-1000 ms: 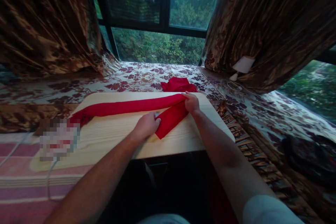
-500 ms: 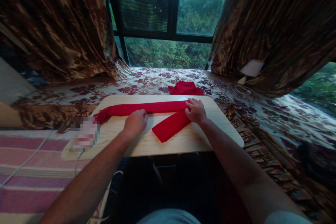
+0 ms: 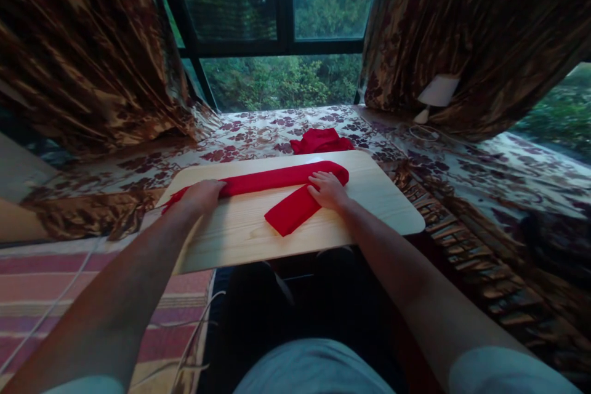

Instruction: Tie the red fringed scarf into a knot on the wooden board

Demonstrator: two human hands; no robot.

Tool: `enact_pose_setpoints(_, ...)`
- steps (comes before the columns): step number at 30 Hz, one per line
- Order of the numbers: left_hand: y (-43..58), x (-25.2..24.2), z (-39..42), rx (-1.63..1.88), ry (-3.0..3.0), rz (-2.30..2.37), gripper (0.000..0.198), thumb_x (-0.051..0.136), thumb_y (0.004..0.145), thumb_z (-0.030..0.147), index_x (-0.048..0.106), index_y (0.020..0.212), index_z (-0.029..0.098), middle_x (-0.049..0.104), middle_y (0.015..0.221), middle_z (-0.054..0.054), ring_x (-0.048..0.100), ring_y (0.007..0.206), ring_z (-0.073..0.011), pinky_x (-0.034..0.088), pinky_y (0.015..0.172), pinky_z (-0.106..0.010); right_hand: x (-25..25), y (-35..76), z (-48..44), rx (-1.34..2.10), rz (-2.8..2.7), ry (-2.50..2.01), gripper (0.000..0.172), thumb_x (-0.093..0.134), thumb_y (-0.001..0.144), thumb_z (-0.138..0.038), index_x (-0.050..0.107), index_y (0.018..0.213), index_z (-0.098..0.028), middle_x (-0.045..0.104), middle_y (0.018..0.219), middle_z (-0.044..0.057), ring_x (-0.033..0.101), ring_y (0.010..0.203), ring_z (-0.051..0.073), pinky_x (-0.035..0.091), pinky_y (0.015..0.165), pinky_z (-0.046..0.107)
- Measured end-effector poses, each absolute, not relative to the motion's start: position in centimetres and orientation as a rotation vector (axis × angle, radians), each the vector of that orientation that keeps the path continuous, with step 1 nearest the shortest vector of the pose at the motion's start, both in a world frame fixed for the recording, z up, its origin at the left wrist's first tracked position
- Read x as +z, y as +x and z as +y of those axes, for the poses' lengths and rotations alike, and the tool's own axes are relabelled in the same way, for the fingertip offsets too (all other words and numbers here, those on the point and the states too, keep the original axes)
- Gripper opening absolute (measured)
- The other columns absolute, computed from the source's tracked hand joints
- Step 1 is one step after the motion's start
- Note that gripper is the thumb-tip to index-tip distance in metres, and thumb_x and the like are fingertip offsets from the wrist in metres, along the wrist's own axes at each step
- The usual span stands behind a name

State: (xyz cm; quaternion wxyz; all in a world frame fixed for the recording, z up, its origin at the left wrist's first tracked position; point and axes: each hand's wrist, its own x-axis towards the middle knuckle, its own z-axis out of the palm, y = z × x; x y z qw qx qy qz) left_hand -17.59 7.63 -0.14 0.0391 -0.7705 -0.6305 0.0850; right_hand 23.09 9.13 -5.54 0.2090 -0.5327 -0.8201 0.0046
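Note:
A red scarf [image 3: 272,180] lies on a pale wooden board table, folded over at its right end so that a shorter flap [image 3: 292,210] slants toward me. Its fringe [image 3: 174,198] shows at the left. My left hand [image 3: 203,195] is closed over the scarf close to the fringe, and the forearm covers part of that end. At the fold, my right hand [image 3: 327,189] rests with its fingers spread flat on the cloth.
Behind the wooden board [image 3: 373,197], a heap of red cloth [image 3: 321,140] sits on the flowered cover [image 3: 258,129]. A small white lamp [image 3: 438,91] stands to the right. Striped bedding [image 3: 41,295] with a cable [image 3: 55,301] lies at the left.
My left hand has moved left along the scarf, from its near edge to the fringed end. My right hand has shifted slightly off the fold, whose rounded corner now shows. The view has tilted down.

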Motion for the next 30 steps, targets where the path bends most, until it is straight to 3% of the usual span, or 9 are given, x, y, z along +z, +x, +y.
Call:
enact_pose_setpoints(4,-16.4,0.4,7.8,0.338,-2.346,-1.981,0.067,0.058,0.078,0.036,0.058,0.143,0.017,0.068,0.131,-0.017,0.064,0.116,-0.0344,0.05,0.094,-0.039,-5.6,23.0,9.1,0.032,-2.271,-1.493,0.045,0.053,0.098,-0.039,0.066,0.136,-0.02,0.057,0.148,0.009,0.046,0.142,0.026,0.026,0.122,0.049)
enact_pose_setpoints(7,-14.1,0.1,7.2,0.18,-2.34,-1.95,0.068,0.051,0.086,0.055,0.058,0.142,0.019,0.065,0.135,-0.016,0.061,0.12,-0.0346,0.048,0.098,-0.041,-5.6,23.0,9.1,0.029,-2.27,-1.5,0.046,0.052,0.098,-0.04,0.065,0.137,-0.02,0.057,0.149,0.009,0.046,0.142,0.027,0.026,0.122,0.049)
enact_pose_setpoints(11,-11.4,-0.9,7.2,0.063,-2.409,-1.829,0.049,0.038,0.097,0.038,0.063,0.136,0.022,0.067,0.132,-0.013,0.06,0.122,-0.0284,0.044,0.103,-0.037,-5.4,23.0,8.9,0.039,-2.275,-1.501,0.047,0.051,0.098,-0.04,0.065,0.137,-0.019,0.057,0.148,0.009,0.046,0.142,0.027,0.026,0.122,0.05)
enact_pose_setpoints(16,-11.2,-0.8,8.6,0.227,-2.424,-1.771,0.044,0.035,0.094,0.019,0.067,0.125,0.018,0.068,0.124,-0.018,0.062,0.116,-0.0296,0.048,0.097,-0.039,-5.1,22.9,8.6,0.056,-2.269,-1.517,0.047,0.051,0.098,-0.041,0.064,0.138,-0.02,0.057,0.148,0.008,0.045,0.142,0.027,0.025,0.122,0.049)
enact_pose_setpoints(22,-11.4,-0.3,8.6,0.302,-2.206,-1.909,0.042,0.035,0.094,0.023,0.065,0.123,0.015,0.066,0.117,-0.022,0.063,0.108,-0.0348,0.05,0.087,-0.045,-5.1,22.9,8.6,0.055,-2.275,-1.503,0.047,0.05,0.099,-0.041,0.064,0.138,-0.02,0.057,0.149,0.008,0.045,0.142,0.027,0.025,0.122,0.05)
enact_pose_setpoints(26,-11.6,-0.3,7.9,0.124,-1.951,-2.116,0.038,0.042,0.092,0.031,0.067,0.114,0.016,0.065,0.113,-0.021,0.061,0.107,-0.0364,0.051,0.083,-0.044,-5.1,22.9,8.6,0.064,-2.272,-1.503,0.047,0.05,0.098,-0.041,0.065,0.137,-0.019,0.058,0.148,0.008,0.045,0.142,0.027,0.026,0.122,0.051)
enact_pose_setpoints(30,-12.2,-0.5,7.1,0.011,-1.878,-2.173,0.042,0.038,0.095,0.038,0.061,0.121,0.016,0.063,0.117,-0.022,0.061,0.107,-0.036,0.052,0.079,-0.042,-5.2,22.9,8.7,0.062,-2.269,-1.495,0.047,0.051,0.098,-0.041,0.064,0.138,-0.019,0.057,0.148,0.009,0.045,0.142,0.027,0.025,0.122,0.05)
